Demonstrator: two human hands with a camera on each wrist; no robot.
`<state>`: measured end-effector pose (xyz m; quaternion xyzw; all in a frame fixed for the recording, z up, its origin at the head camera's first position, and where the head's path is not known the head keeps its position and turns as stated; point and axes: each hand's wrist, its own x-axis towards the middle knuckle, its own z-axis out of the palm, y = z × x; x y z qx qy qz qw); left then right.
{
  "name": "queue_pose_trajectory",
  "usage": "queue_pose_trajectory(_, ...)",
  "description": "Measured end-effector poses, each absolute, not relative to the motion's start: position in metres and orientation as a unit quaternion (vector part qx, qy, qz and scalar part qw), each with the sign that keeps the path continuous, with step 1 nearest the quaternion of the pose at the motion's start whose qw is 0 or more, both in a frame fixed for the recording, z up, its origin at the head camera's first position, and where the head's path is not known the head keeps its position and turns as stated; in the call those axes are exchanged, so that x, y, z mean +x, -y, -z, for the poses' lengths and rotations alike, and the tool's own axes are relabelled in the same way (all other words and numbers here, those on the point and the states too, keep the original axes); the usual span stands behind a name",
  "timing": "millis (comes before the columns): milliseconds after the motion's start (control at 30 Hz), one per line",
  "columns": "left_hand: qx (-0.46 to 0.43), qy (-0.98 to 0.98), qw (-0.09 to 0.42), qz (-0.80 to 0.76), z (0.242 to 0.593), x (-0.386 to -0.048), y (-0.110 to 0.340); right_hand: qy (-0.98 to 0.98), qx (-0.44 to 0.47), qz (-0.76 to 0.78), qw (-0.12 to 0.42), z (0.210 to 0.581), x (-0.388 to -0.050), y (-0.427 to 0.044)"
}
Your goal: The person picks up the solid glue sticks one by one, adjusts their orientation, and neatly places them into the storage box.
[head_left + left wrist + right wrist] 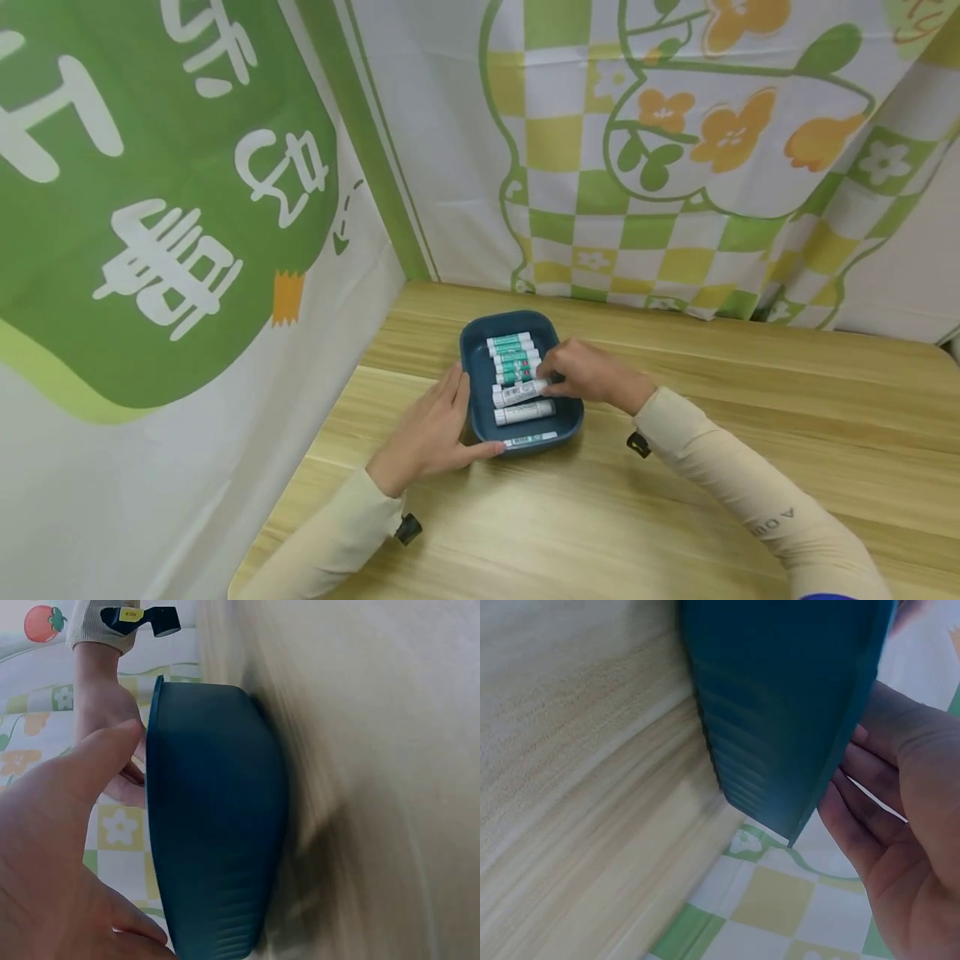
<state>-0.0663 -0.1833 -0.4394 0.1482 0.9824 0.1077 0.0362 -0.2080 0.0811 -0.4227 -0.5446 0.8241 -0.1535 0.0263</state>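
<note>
A dark blue tray (486,425) on the wooden table holds several white glue sticks, a row of them with green labels (514,357) toward its far end. My right hand (588,372) reaches over the right rim and pinches the right end of a tilted glue stick (517,393). Just nearer lies another white glue stick (523,413), and one with a green mark (531,438) rests by the near wall. My left hand (431,429) rests against the tray's left side, fingers along the rim and thumb at the near rim. In both wrist views the tray's wall (214,810) hides its contents.
The wooden table (570,517) runs around the tray and to the right. A green and white printed cloth (450,167) hangs behind it, and another printed cloth (315,367) hangs along the left side.
</note>
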Motion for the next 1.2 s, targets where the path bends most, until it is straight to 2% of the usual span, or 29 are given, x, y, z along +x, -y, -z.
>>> queue_pose_trajectory(400, 0.14, -0.982, 0.051, -0.114, 0.442, -0.06, 0.182, -0.835, -0.548, 0.051, 0.02, 0.427, -0.2, -0.071)
queue_pose_trajectory(700, 0.144, -0.983, 0.041, -0.11, 0.442, -0.061, 0.183, -0.846, -0.534, -0.012, 0.015, 0.427, -0.195, -0.065)
queue_pose_trajectory(1000, 0.145, -0.982, 0.048, -0.114, 0.441, -0.063, 0.181, -0.852, -0.523, -0.026, 0.003, 0.434, -0.192, -0.067)
queue_pose_trajectory(1200, 0.149, -0.98, 0.05, -0.118, 0.439, -0.062, 0.181, -0.85, -0.526, 0.018, -0.013, 0.432, -0.193, -0.075)
